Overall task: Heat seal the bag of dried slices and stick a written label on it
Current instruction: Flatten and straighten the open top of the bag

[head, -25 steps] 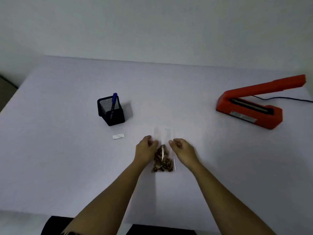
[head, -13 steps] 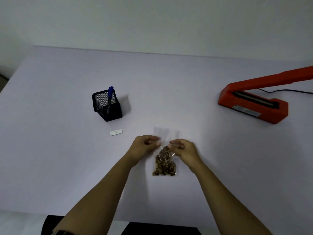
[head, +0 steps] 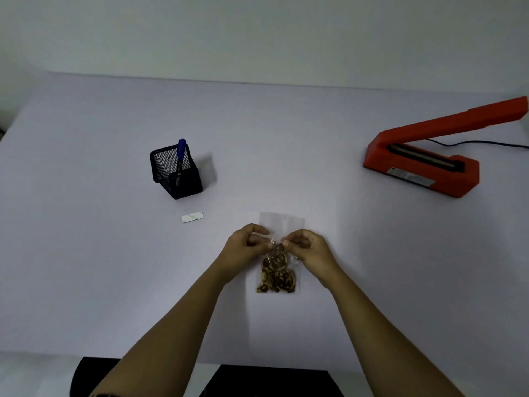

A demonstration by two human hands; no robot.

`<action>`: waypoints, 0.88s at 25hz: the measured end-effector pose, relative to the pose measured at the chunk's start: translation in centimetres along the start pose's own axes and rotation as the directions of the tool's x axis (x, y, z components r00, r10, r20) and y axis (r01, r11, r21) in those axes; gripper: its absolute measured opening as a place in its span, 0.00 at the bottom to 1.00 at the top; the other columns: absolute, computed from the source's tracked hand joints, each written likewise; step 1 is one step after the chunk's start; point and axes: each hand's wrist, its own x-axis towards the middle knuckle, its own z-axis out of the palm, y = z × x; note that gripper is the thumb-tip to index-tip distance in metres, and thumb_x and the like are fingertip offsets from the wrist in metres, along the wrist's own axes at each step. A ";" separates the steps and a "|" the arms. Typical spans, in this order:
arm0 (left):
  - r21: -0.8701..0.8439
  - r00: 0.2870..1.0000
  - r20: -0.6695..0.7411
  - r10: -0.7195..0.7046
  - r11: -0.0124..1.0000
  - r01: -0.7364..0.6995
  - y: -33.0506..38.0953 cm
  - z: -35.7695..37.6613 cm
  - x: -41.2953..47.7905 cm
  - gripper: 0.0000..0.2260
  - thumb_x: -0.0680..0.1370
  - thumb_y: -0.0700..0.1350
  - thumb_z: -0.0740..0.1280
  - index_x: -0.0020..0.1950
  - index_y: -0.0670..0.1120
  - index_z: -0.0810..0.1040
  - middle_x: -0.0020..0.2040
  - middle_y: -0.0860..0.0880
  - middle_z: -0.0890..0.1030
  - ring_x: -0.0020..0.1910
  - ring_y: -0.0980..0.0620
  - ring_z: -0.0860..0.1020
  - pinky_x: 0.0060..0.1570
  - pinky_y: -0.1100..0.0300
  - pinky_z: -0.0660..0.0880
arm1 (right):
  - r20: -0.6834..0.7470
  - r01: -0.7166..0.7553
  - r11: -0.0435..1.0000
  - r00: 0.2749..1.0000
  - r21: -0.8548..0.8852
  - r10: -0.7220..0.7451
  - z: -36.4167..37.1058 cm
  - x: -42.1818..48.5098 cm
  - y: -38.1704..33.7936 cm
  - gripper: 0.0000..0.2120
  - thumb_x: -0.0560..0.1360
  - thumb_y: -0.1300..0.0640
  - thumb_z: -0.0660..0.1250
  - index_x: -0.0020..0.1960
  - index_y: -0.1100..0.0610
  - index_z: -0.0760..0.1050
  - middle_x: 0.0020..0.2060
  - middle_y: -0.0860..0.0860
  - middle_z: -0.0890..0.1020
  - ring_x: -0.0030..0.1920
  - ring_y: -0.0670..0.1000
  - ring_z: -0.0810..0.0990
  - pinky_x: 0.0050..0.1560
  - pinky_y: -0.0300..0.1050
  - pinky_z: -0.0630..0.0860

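A clear plastic bag of dried slices (head: 277, 272) lies on the white table in front of me, its empty top part pointing away from me. My left hand (head: 246, 245) pinches the bag's left side just above the slices. My right hand (head: 306, 247) pinches its right side at the same height. An orange heat sealer (head: 423, 164) stands at the right with its arm raised. A small white label (head: 192, 217) lies flat to the left of the bag. A blue pen (head: 179, 156) stands in a black mesh holder (head: 176, 174).
The sealer's black cord (head: 483, 143) runs off to the right edge. The white table (head: 86, 253) ends at a wall behind and at its front edge close to my body.
Both hands have closed in from the bag's sides and now pinch it above the slices. The bag's lower end has shifted slightly toward me.
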 end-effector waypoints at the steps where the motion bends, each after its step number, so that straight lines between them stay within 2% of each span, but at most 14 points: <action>1: 0.029 1.000 0.005 0.002 1.000 -0.003 0.0 -0.1 0.1 0.09 0.73 0.39 0.71 0.50 0.49 0.78 0.38 0.49 0.85 0.42 0.54 0.83 0.50 0.59 0.77 | 0.012 -0.014 1.000 1.000 0.010 0.014 -0.1 -0.1 0.1 0.06 0.71 0.63 0.70 0.44 0.53 0.77 0.39 0.50 0.83 0.41 0.46 0.81 0.42 0.36 0.75; 4: 0.071 0.999 0.041 0.004 0.997 -0.007 0.0 -0.6 0.2 0.09 0.72 0.38 0.72 0.50 0.48 0.81 0.39 0.49 0.85 0.41 0.57 0.83 0.49 0.62 0.77 | 0.073 -0.056 0.998 0.996 0.024 0.054 -0.8 -0.2 0.1 0.10 0.71 0.62 0.71 0.49 0.51 0.77 0.40 0.52 0.85 0.43 0.47 0.83 0.47 0.39 0.76; 7: 0.066 0.997 0.073 -0.004 0.998 -0.001 0.0 -0.9 0.0 0.09 0.72 0.37 0.72 0.50 0.45 0.82 0.38 0.54 0.85 0.40 0.59 0.82 0.44 0.68 0.76 | 0.134 -0.050 0.998 0.989 -0.037 0.054 -1.2 -0.3 0.0 0.10 0.71 0.62 0.71 0.50 0.53 0.78 0.42 0.53 0.85 0.44 0.46 0.84 0.47 0.35 0.76; 12: 0.067 0.999 0.020 -0.044 0.997 0.043 0.0 -0.3 0.1 0.04 0.72 0.36 0.70 0.45 0.43 0.82 0.40 0.44 0.82 0.39 0.51 0.80 0.44 0.60 0.76 | 0.105 0.010 0.997 0.994 -0.073 -0.002 -0.8 -0.4 -0.1 0.05 0.70 0.62 0.72 0.45 0.54 0.81 0.42 0.51 0.84 0.45 0.47 0.83 0.45 0.32 0.76; 15: 0.112 1.000 0.017 -0.026 0.993 0.024 0.0 -0.1 0.0 0.04 0.73 0.38 0.69 0.42 0.46 0.81 0.40 0.45 0.82 0.39 0.51 0.79 0.43 0.61 0.75 | 0.081 0.006 0.997 0.997 -0.076 0.000 -0.6 -0.5 0.1 0.05 0.70 0.61 0.72 0.43 0.52 0.81 0.43 0.51 0.84 0.47 0.48 0.83 0.48 0.37 0.76; 19: 0.177 1.000 -0.019 -0.018 0.984 0.021 -0.2 -0.6 -0.1 0.05 0.74 0.41 0.70 0.48 0.46 0.83 0.44 0.47 0.83 0.43 0.53 0.79 0.47 0.63 0.74 | 0.080 -0.025 0.999 0.996 -0.026 0.027 -1.1 -0.8 0.4 0.08 0.72 0.62 0.70 0.49 0.54 0.81 0.45 0.50 0.84 0.48 0.49 0.81 0.51 0.39 0.77; 22: 0.184 0.998 -0.058 0.020 0.983 -0.009 -0.3 -0.9 -0.4 0.11 0.75 0.42 0.69 0.56 0.49 0.80 0.45 0.46 0.84 0.43 0.56 0.80 0.49 0.64 0.73 | 0.073 -0.042 0.996 0.997 0.076 0.037 -1.6 -1.0 0.5 0.18 0.72 0.64 0.70 0.60 0.54 0.73 0.44 0.54 0.83 0.46 0.50 0.82 0.50 0.41 0.78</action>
